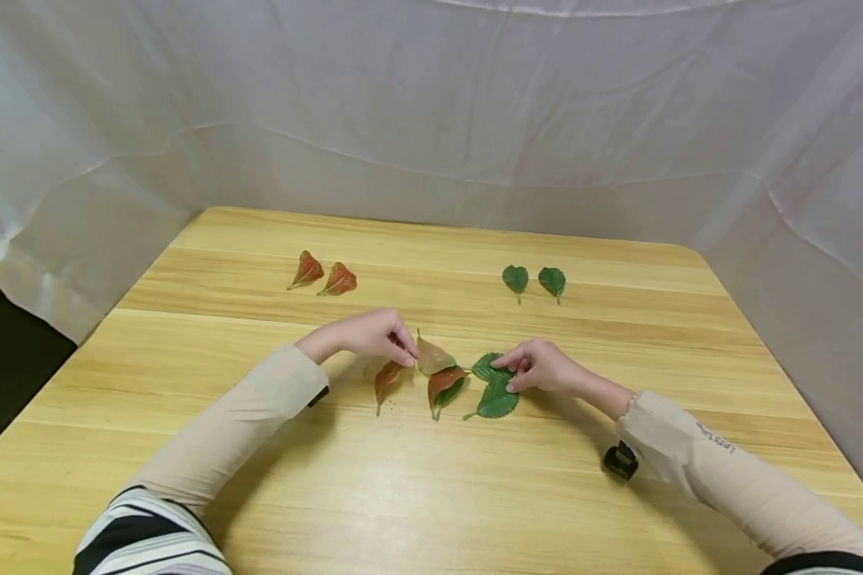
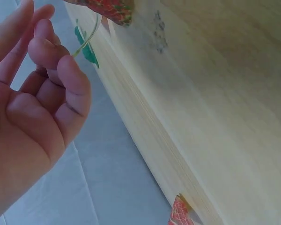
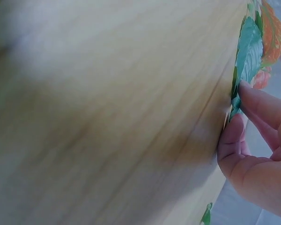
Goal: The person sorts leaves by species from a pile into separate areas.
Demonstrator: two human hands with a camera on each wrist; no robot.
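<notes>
Beyond a striped sleeve (image 1: pixel 151 531), mid-table (image 1: pixel 431 495), the right hand (image 1: pixel 550 369), fingers slightly parted, touches two green leaves (image 1: pixel 498 401), while the left hand (image 1: pixel 374 334) pinches a red leaf (image 2: pixel 113 10) by its stem (image 2: pixel 92 35), apparently mid-arranging, with gentle placing likely called for next.

Left hand (image 1: pixel 377 334) bare, then beige sleeve (image 1: pixel 223 435) on left-edge side of table (image 1: pixel 439 503), paler band (image 1: pixel 298 377) at wrist end, black unit (image 1: pixel 319 397) peeking from beneath! Further up, striped garment (image 1: pixel 151 533), black, white, grey. Across to table's right-edge side: right hand (image 1: pixel 542 367) bare, second beige sleeve (image 1: pixel 762 495), dark lettering (image 1: pixel 715 438), boxy black wrist unit (image 1: pixel 621 461), more stripes (image 1: pixel 827 564).
</notes>
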